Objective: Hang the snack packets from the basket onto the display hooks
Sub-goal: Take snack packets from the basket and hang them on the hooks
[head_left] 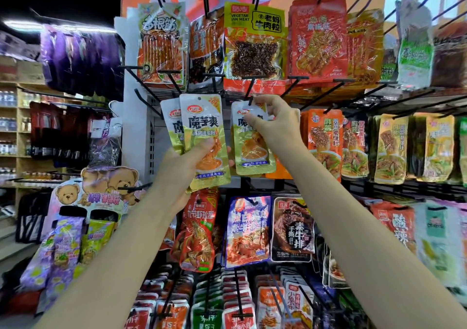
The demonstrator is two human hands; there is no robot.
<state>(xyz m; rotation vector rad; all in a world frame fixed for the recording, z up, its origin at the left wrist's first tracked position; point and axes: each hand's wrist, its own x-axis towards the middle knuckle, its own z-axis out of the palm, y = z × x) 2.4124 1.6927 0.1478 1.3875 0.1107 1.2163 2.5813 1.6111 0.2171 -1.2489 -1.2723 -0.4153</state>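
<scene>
At the middle of the rack, three matching white-and-green snack packets are in play. Two of them sit fanned in the left hand (182, 162), thumb pressed across the front packet (206, 142), the second packet (171, 126) peeking out behind it at nine o'clock. The third packet (252, 139) is up at three o'clock from that pair, just beside it, and the right hand (271, 121) pinches its top edge, fingers curled, right at the tip of a black display hook (250, 94). Whether the hanging hole is over the hook yet, I can't tell. At twelve o'clock above the hands hangs one yellow packet (255, 40) with a dark filling. At six o'clock, below the wrists, one red packet (199, 230) and one blue packet (249, 230) hang side by side.
</scene>
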